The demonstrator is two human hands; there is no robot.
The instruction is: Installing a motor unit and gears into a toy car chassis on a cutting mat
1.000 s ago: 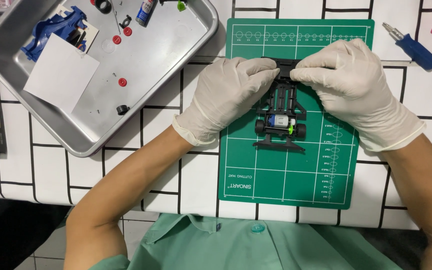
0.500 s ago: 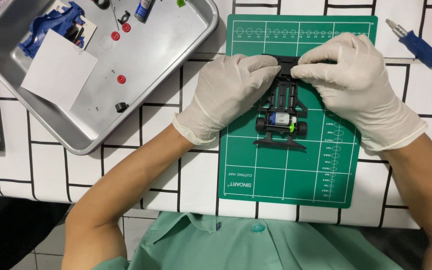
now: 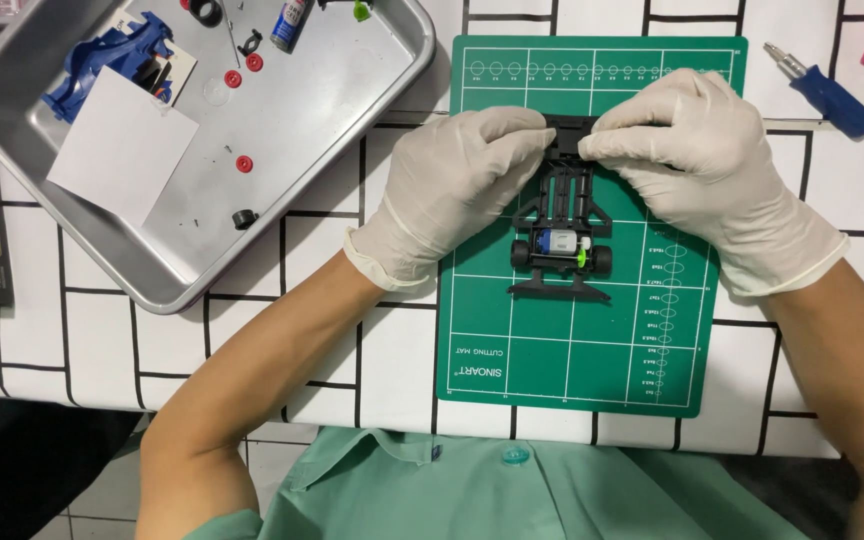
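white table covering with black grid lines (image 3: 252, 330), largest. dented silver metal tray (image 3: 352, 150) at upper left, holding a blue plastic car body shell (image 3: 102, 60), white paper sheet (image 3: 122, 145), small red round parts (image 3: 243, 163). green cutting mat (image 3: 592, 340) in the centre. on it, the black plastic toy car chassis (image 3: 562, 235), placed as a second ago; grip unchanged, work remains at the front end. left gloved hand (image 3: 452, 190) and right gloved hand (image 3: 712, 170) both pinched shut on the chassis front bar, wrists splayed outward. blue-handled screwdriver (image 3: 827, 95) untouched at upper right.
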